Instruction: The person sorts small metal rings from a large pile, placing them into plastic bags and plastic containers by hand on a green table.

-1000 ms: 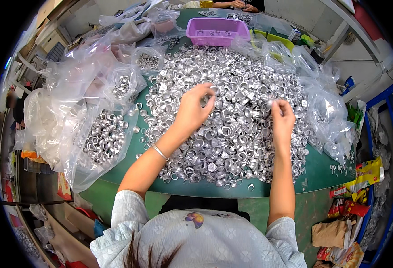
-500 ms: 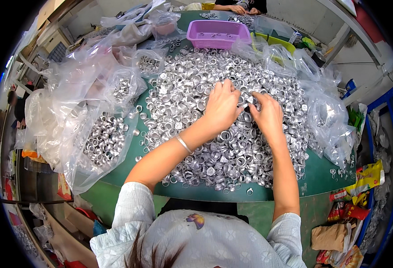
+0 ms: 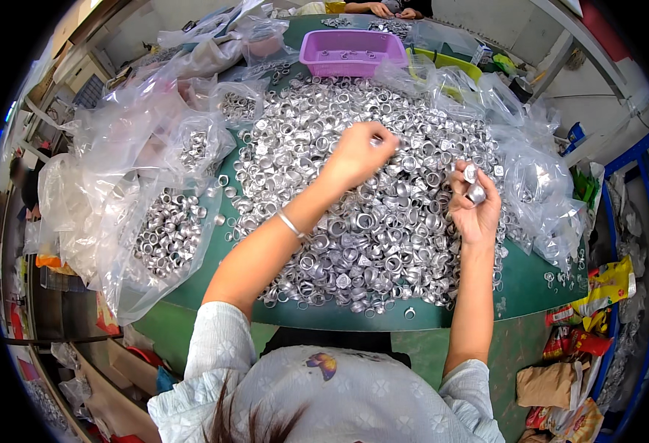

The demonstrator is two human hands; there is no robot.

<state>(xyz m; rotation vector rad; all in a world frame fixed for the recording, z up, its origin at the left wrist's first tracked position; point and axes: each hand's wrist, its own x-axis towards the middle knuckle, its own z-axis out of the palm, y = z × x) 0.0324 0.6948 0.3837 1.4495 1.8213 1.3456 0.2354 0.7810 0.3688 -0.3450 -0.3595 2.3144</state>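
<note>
A broad heap of silver-coloured metal rings (image 3: pixel 354 221) covers the middle of the green table (image 3: pixel 265 316). Over the heap's centre, my left hand (image 3: pixel 357 155) is closed with curled fingers. A silvery glint shows inside the curl, but motion blur hides what it is. My right hand (image 3: pixel 478 210) is turned palm up above the right part of the heap. Its fingers are bent around two rings, an upper ring (image 3: pixel 470 173) with a flat pale top and a lower ring (image 3: pixel 475 194) with a smooth rounded face.
Clear plastic bags (image 3: pixel 129 155) lie on the left, one with a smaller pile of rings (image 3: pixel 168 235). More bags (image 3: pixel 534 173) line the right. At the back stand a purple basket (image 3: pixel 354 53) and a yellow-green basket (image 3: pixel 446 63). Another person's hands (image 3: pixel 394 11) are at the far edge.
Both hands have drawn apart and lifted off the heap. My right hand has moved right and nearer and turned palm up, showing two rings. My left hand has curled closed.
</note>
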